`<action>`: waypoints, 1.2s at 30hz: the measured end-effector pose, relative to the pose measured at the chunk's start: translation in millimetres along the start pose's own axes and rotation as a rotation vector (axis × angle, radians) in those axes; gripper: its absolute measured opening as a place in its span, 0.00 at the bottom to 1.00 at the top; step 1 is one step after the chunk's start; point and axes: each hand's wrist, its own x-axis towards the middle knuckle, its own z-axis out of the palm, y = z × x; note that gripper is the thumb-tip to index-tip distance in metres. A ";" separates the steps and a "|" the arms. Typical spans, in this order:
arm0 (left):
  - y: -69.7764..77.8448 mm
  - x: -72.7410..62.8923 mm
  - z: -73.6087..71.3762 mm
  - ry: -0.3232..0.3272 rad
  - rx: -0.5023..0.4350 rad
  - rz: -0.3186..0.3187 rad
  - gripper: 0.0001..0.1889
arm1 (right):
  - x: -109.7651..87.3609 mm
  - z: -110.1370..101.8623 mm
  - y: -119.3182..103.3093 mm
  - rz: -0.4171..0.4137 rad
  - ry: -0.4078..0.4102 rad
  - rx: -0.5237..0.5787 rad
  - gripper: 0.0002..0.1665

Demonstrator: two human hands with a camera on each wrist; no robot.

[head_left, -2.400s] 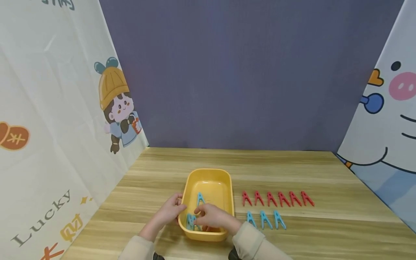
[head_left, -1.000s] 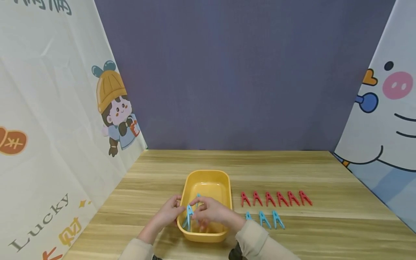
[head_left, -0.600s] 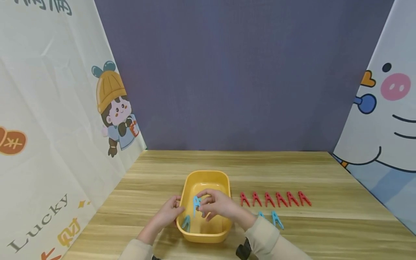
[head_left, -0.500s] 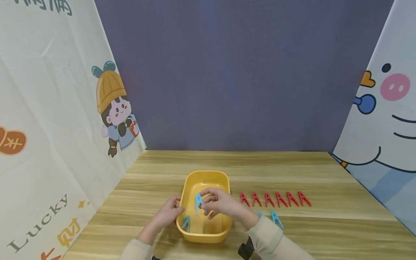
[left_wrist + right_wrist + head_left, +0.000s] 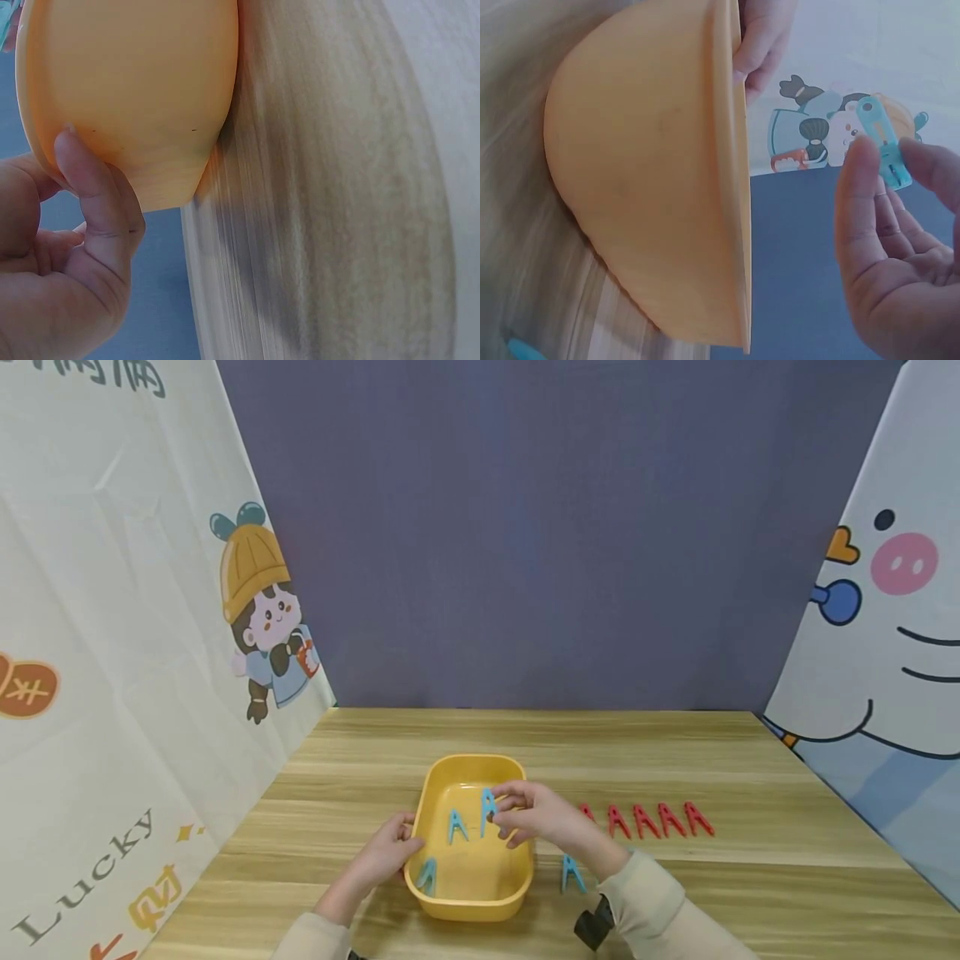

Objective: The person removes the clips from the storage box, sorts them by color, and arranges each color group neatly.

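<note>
A yellow plastic basin [image 5: 465, 910] stands on the wooden table. My left hand [image 5: 386, 852] holds it by the left rim, thumb on the inside edge and fingers curled against the outer wall [image 5: 165, 90]. Over the basin's right side, my right hand [image 5: 536, 814] pinches a light blue clothespin [image 5: 885, 142] between thumb and index finger, raised above the rim in the right wrist view. Two more blue clothespins lie in the basin: one near the middle [image 5: 457, 827], another by the near left corner [image 5: 427, 875].
A row of red clothespins [image 5: 647, 821] lies right of the basin, partly covered by my right forearm. In front of that row is a blue clothespin [image 5: 572, 872]. Printed cloth walls [image 5: 150, 610] and a dark backdrop [image 5: 525, 527] enclose the table.
My right hand takes a blue clothespin from the basin's near left and carries it up and rightward. Its forearm now covers part of the rows. My left hand stays on the rim.
</note>
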 end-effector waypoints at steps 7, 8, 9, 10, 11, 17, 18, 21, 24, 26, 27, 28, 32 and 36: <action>0.0 -1.0 -0.3 0.009 0.022 0.002 0.21 | -6.1 -8.9 -1.0 -0.002 0.029 -0.020 0.29; 0.0 -1.1 -0.3 0.007 0.022 0.004 0.21 | -7.3 -10.4 -1.3 -0.001 0.032 -0.021 0.29; 0.0 -1.1 -0.4 0.004 0.022 0.007 0.21 | -8.3 -12.0 -1.3 0.001 0.036 -0.022 0.29; 0.1 -1.2 -0.5 0.001 0.021 0.008 0.21 | -9.6 -13.8 -1.6 0.002 0.039 -0.020 0.29; 0.2 -1.3 -0.5 0.000 0.019 0.009 0.21 | -10.7 -15.8 -1.8 0.002 0.043 -0.018 0.29; 0.2 -1.6 -0.5 0.008 0.015 0.003 0.21 | -17.4 -28.2 -4.5 -0.010 0.064 -0.028 0.31; 0.0 -1.6 -0.4 0.012 0.016 0.002 0.21 | -18.3 -29.9 -4.9 -0.013 0.067 -0.031 0.31; -0.3 -1.3 0.1 0.021 0.023 0.000 0.22 | -21.1 -34.2 -6.2 -0.022 0.078 -0.034 0.31; -0.2 -1.1 -0.4 0.011 0.023 0.004 0.22 | -23.3 -37.2 -6.8 -0.022 0.079 -0.026 0.30; 0.0 -1.0 -0.9 0.001 0.021 0.009 0.22 | -24.3 -39.0 -6.5 -0.023 0.080 -0.028 0.30; 0.2 -1.0 -1.1 -0.002 0.020 0.012 0.22 | -24.7 -40.0 -6.0 -0.020 0.082 -0.028 0.30; 0.1 -0.9 -1.2 -0.003 0.021 0.014 0.22 | -25.0 -41.0 -5.4 -0.016 0.084 -0.027 0.30; 0.2 -0.1 -0.7 0.003 0.024 0.018 0.22 | -27.7 -45.0 -4.2 -0.023 0.096 -0.013 0.31; 0.3 -0.3 -0.8 0.002 0.022 0.014 0.22 | -31.8 -50.3 -4.4 -0.034 0.119 -0.028 0.31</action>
